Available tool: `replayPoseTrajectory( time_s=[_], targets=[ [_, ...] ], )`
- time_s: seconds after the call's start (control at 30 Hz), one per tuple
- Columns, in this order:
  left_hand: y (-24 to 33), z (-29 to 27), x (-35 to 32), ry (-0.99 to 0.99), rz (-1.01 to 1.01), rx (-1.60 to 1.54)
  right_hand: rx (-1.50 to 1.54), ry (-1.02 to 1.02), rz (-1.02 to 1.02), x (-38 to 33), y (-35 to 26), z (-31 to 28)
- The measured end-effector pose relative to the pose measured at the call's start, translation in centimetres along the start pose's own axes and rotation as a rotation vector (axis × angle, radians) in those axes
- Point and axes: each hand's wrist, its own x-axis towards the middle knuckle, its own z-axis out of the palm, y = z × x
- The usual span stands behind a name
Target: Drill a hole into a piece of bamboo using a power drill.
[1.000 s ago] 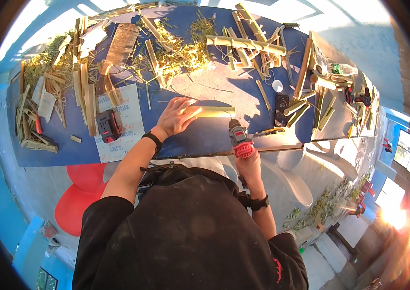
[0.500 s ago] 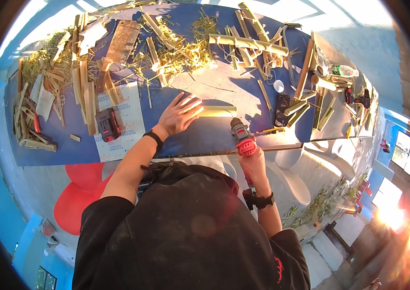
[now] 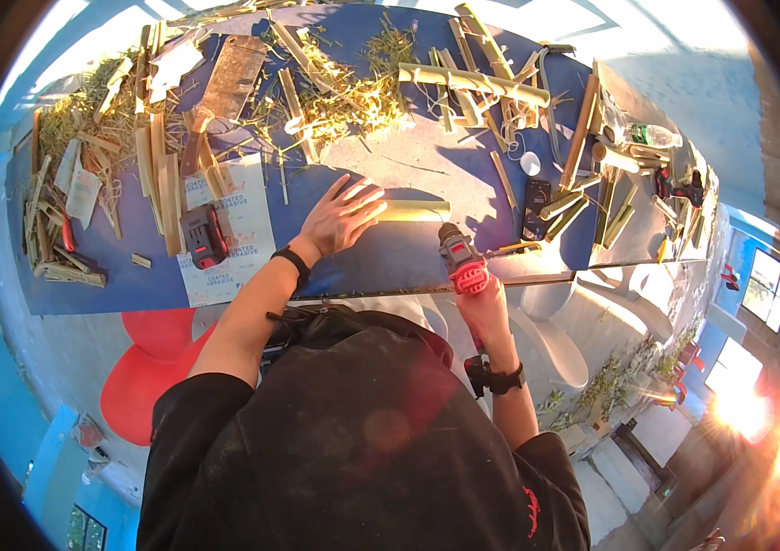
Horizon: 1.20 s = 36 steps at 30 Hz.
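Observation:
A short pale-green bamboo piece [image 3: 416,211] lies crosswise on the blue table. Across its left end rests my left hand [image 3: 344,216], pressed flat with the fingers stretched and a little spread; that end is hidden beneath it. My right hand [image 3: 482,308] is wrapped around the grip of a red and grey cordless drill [image 3: 463,266]. The drill's nose points away from me, close to the right end of the bamboo piece. Whether its tip touches the bamboo I cannot tell.
Left of my hand a battery pack [image 3: 204,236] sits on a printed paper sheet [image 3: 241,220]. A cleaver [image 3: 195,142], bamboo strips and shavings [image 3: 344,106] spread behind. To the right are a phone [image 3: 535,207], a saw [image 3: 514,248] and a plastic bottle [image 3: 653,136]. Chairs [image 3: 156,367] stand below the edge.
Almost everything holds still. The drill and my right hand have shifted only very slightly; my left hand stays on the bamboo piece.

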Motion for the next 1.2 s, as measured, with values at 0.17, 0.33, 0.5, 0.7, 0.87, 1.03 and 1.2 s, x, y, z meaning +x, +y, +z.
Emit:
replayPoseTrajectory(
  time_s=[0.17,0.33,0.5,0.7,0.87,1.03,1.2],
  targets=[
    [-0.1,0.2,-0.1,0.008,0.001,0.005,-0.050,-0.024,0.041,0.4,-0.9,-0.7],
    [0.0,0.1,0.0,0.015,0.004,0.008,-0.085,-0.032,0.011,0.5,-1.2,-1.0],
    [0.1,0.0,0.0,0.026,0.011,0.015,-0.096,-0.037,0.001,0.6,-1.1,-1.1],
    [0.0,0.1,-0.1,0.031,0.014,0.016,-0.139,-0.039,0.030,0.5,-1.5,-1.1],
    [0.1,-0.1,0.0,0.027,0.013,0.020,-0.094,-0.051,0.028,0.4,-2.0,-1.3],
    [0.1,-0.1,0.1,0.033,0.011,0.003,-0.066,-0.033,0.003,0.3,-2.0,-1.3],
    [0.1,0.0,0.0,0.040,0.015,0.003,-0.114,-0.035,0.048,1.1,-0.4,-0.9]
  ],
)
